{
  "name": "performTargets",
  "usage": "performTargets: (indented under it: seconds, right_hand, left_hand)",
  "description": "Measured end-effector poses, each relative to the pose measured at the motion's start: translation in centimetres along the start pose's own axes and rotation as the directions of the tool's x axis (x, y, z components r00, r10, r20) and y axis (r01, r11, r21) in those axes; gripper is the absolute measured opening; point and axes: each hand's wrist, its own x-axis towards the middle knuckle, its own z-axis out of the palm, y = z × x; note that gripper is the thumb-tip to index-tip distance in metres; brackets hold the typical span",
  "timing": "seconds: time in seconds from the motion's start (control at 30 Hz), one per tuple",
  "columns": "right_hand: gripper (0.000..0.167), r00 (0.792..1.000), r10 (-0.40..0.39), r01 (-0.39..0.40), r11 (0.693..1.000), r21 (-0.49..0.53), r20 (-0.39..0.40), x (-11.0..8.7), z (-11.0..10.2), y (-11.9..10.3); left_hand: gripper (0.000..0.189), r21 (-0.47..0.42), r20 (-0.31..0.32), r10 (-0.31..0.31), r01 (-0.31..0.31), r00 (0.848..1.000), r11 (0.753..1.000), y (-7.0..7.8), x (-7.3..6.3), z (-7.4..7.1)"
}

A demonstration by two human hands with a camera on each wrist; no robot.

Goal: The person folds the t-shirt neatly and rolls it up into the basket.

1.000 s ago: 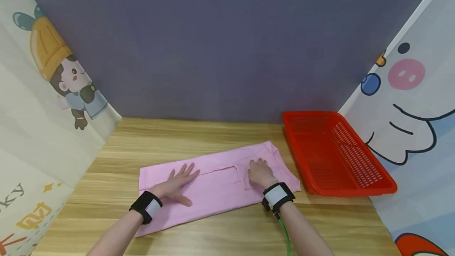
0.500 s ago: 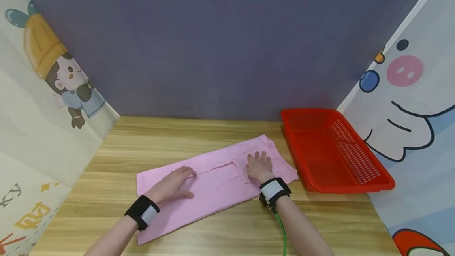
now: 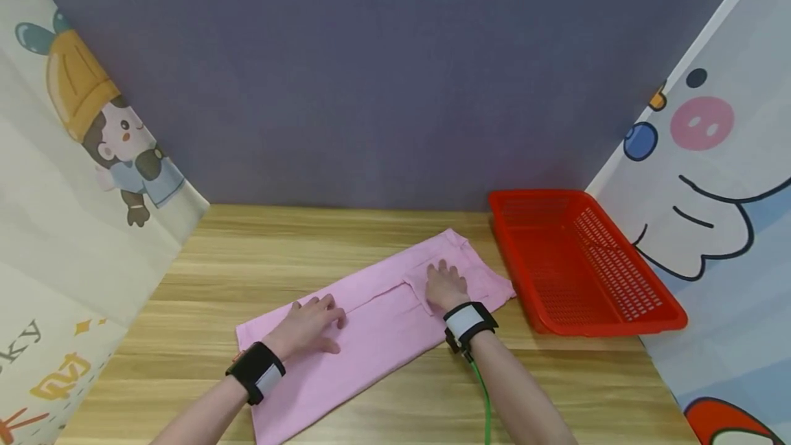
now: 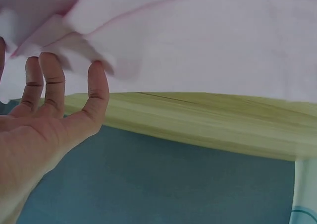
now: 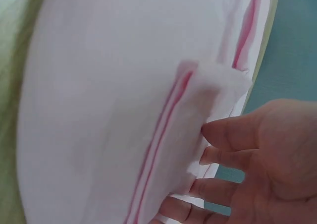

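A pink folded piece of clothing (image 3: 377, 335) lies slantwise on the wooden table, its left end nearer the person. A smaller folded flap (image 3: 417, 283) lies on top of its right part. My left hand (image 3: 309, 328) is over the left half, palm down, fingers spread and lightly bent; in the left wrist view its fingertips (image 4: 97, 73) touch the cloth. On the flap rests my right hand (image 3: 446, 287), fingers apart and fairly straight. The right wrist view shows the thumb and fingertips (image 5: 213, 135) against the flap's layered folds.
A red plastic basket (image 3: 537, 301) with perforated sides stands to the right, close to the garment's right end. Behind the table (image 3: 296, 239) rises a dark grey panel (image 3: 371, 88). Cartoon-printed walls flank both sides. A green cable (image 3: 485, 397) trails from the right wristband.
The garment has turned, its left end coming toward the person and its right end shifting back. My left hand's flat, splayed fingers are now bent; my right hand's fingers have straightened, moving slightly left.
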Motion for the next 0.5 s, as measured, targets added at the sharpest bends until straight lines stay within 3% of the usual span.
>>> performTargets:
  seconds: [0.33,0.5]
  right_hand:
    - [0.046,1.000,0.001,-0.001,1.000,0.005,-0.021,1.5,1.2,-0.5]
    - [0.049,1.000,0.002,-0.002,1.000,0.015,0.003,1.5,0.6,-1.0]
  left_hand:
    - [0.046,0.052,-0.005,0.113,-0.113,0.994,0.992,1.6,-0.2,0.5]
    - [0.040,-0.053,0.024,0.202,-0.201,0.979,0.978,1.3,-0.3,-0.2]
